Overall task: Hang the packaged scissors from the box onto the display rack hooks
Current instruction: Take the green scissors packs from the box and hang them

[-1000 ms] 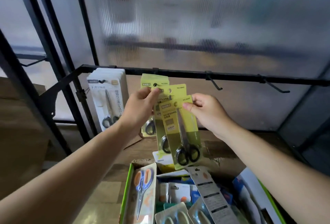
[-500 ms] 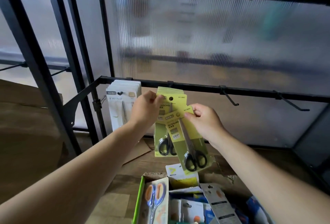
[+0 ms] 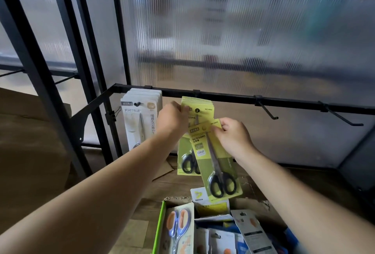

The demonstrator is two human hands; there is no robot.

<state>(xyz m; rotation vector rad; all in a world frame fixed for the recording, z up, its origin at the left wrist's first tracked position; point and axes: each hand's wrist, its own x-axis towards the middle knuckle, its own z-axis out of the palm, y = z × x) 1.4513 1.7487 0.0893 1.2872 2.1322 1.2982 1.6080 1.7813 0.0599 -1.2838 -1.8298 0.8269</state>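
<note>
Left hand: grips the hung yellow-green scissor packs, centre frame.
Right hand: pinches a tilted yellow-green card-backed black-handled scissors pack.

A yellow-green scissors pack with black handles is tilted in front of the same packs hanging on a rack hook, above the open box.

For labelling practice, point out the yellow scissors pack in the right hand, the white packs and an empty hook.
yellow scissors pack (image 3: 220, 164), head view, middle of its card
white packs (image 3: 136, 124), head view, front card's face
empty hook (image 3: 267, 110), head view, mid rod
</note>
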